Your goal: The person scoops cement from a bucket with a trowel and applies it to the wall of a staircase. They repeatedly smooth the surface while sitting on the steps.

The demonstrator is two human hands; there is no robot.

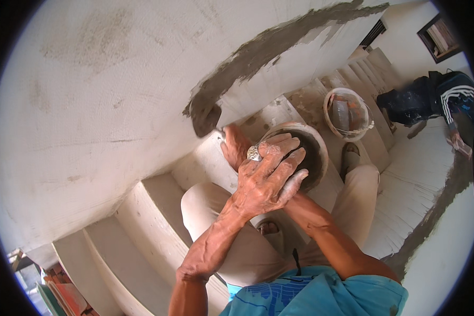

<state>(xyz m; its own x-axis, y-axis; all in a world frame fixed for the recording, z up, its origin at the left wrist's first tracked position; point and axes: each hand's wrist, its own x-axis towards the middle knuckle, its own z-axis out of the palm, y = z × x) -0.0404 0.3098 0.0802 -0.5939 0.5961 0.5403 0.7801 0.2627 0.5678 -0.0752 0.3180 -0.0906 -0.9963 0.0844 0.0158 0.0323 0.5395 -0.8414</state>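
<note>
My right arm crosses beneath my left one. My right hand (235,147) is closed around the handle of a trowel (209,120), whose grey blade lies at the wall by the lower end of a wet mortar band (247,55). My left hand (271,176), fingers stretched and dusted with grey, is over the near side of a bucket (325,152) and hides part of it. Dark grey mortar (313,158) shows inside the bucket. A small shiny patterned thing (254,153) sits between my hands; I cannot tell what it is.
Pale stairs (142,231) run from lower left to upper right under my legs. A second bucket (329,113) with tools inside stands higher up. Another person (432,97) in dark clothes is at the right, near a second mortar band (447,195).
</note>
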